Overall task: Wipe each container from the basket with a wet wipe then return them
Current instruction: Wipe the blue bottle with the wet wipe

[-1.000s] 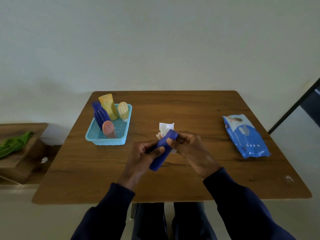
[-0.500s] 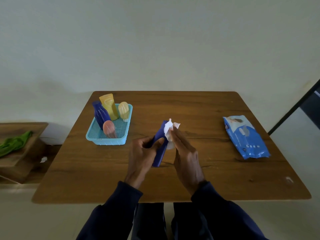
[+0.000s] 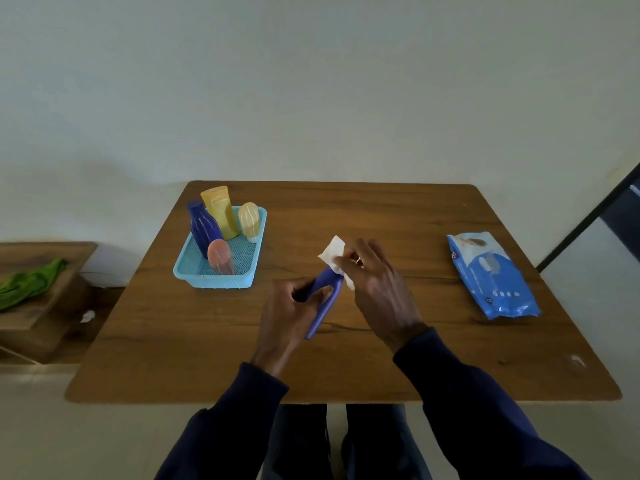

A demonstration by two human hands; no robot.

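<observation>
The blue tube (image 3: 320,315) has its top end hidden under the wet wipe (image 3: 332,252) and right hand (image 3: 377,289); print on the wipes pack (image 3: 491,275) is too small to read

No text can be read. The blue wet-wipe pack (image 3: 491,275) carries a small dark logo at its far left corner and white print along its near end, both too blurred. A faint mark on the basket (image 3: 221,283) front wall is illegible.
</observation>
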